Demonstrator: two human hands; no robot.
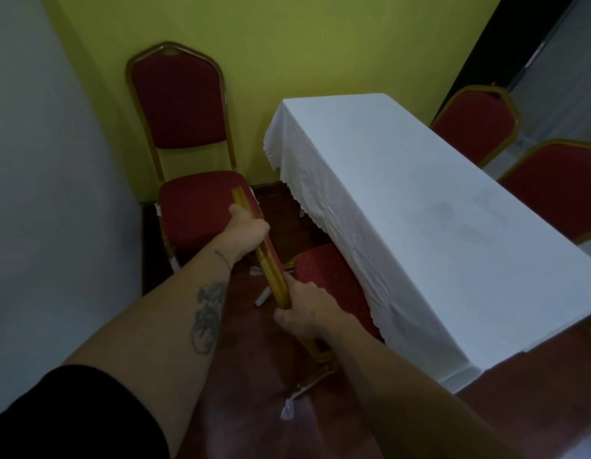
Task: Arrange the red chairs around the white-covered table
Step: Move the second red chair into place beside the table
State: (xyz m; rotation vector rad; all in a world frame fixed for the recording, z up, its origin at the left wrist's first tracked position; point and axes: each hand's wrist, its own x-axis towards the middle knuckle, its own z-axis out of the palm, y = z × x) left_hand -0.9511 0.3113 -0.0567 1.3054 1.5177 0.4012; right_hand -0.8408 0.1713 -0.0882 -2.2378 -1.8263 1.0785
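A long table under a white cloth (403, 200) runs from the yellow wall toward me on the right. Both hands grip the gold top rail of a red chair's backrest, seen edge-on from above. My left hand (249, 228) holds the far end of the rail, my right hand (302, 314) the near end. That chair's red seat (333, 283) is partly tucked under the cloth on the table's left side. A second red chair (184, 127) stands against the yellow wall beyond my left hand. Two more red chairs (476, 124) (559, 193) stand on the table's far right side.
A grey wall (48, 193) closes in on the left, a yellow wall (287, 44) at the back. The floor (254, 392) is dark red-brown. White chair-leg tips and a scrap of white paper (287, 410) show on the floor near me.
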